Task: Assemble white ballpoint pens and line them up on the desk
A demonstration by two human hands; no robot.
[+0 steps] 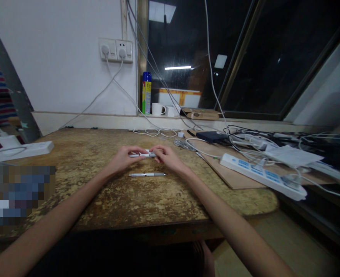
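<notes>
My left hand [130, 155] and my right hand [164, 155] meet over the middle of the worn wooden table [123, 200]. Between them a white-and-grey pen [143, 156] lies crosswise, pinched by the fingers of both hands. Part of this pen is hidden behind my fingertips, and something small and white shows just behind it, too little to name. A second pen [147, 175], silver-grey with a dark tip, rests on the tabletop closer to me, parallel to the first and touched by neither hand.
On the right, a white power strip [250, 171] and tangled cables cross a brown board [224, 175]. Another power strip [28, 150] sits at the left. A spray can [147, 94] and a white mug [157, 109] stand on the window ledge. Thin white cable curls at the table's back.
</notes>
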